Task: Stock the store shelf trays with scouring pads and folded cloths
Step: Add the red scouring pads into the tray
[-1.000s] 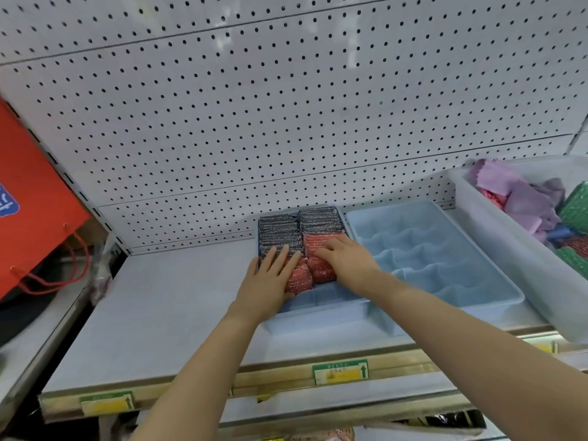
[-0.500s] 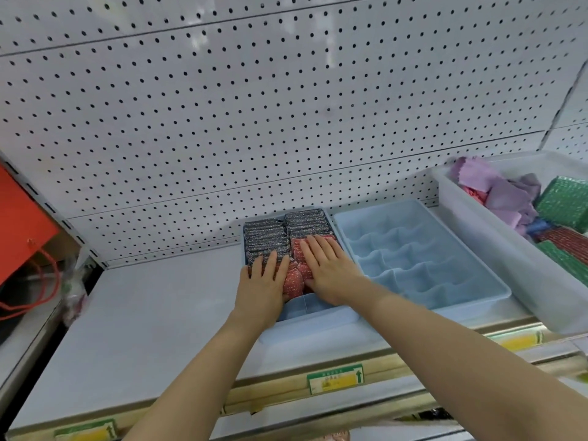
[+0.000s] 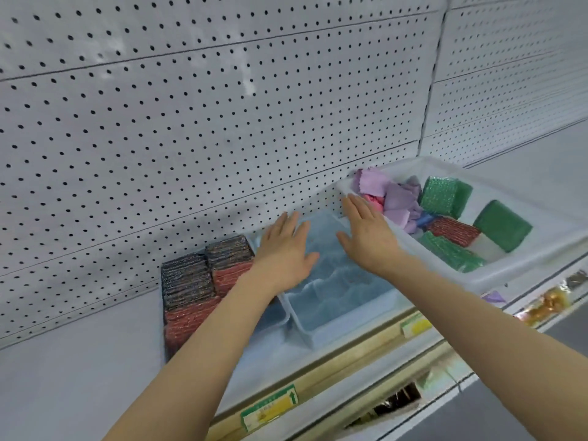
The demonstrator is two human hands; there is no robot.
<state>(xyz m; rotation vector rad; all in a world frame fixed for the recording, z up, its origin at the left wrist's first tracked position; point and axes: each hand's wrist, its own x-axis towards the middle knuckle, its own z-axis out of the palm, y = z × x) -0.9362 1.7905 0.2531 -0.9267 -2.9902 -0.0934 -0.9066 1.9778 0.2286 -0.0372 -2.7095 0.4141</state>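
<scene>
The head view shows a yellow and green shelf label [image 3: 269, 406] on the front rail with a green arrow pointing up; its print is too blurred to read. A second yellow label [image 3: 416, 326] sits further right on the rail, also unreadable.

Two blue trays stand side by side on the white shelf [image 3: 79, 370]. The left tray [image 3: 270, 316] holds four stacks of scouring pads: two dark stacks [image 3: 187, 278] at the back and two red stacks [image 3: 187, 319] nearer the front. The right tray [image 3: 334, 323] has divided compartments with nothing visible in them. To the right, touching it, a white bin [image 3: 525, 259] holds loose purple cloths [image 3: 397, 202], a pink cloth [image 3: 374, 200], four green pads [image 3: 442, 195] and one red pad [image 3: 453, 230].

The left hand [image 3: 283, 246] hovers flat over the seam between the two trays, fingers straight and together, holding nothing. The right hand [image 3: 366, 230] is flat too, fingers straight and slightly spread, over the right tray's far end with its fingertips at the bin's near rim; whether they touch it cannot be told.
</scene>
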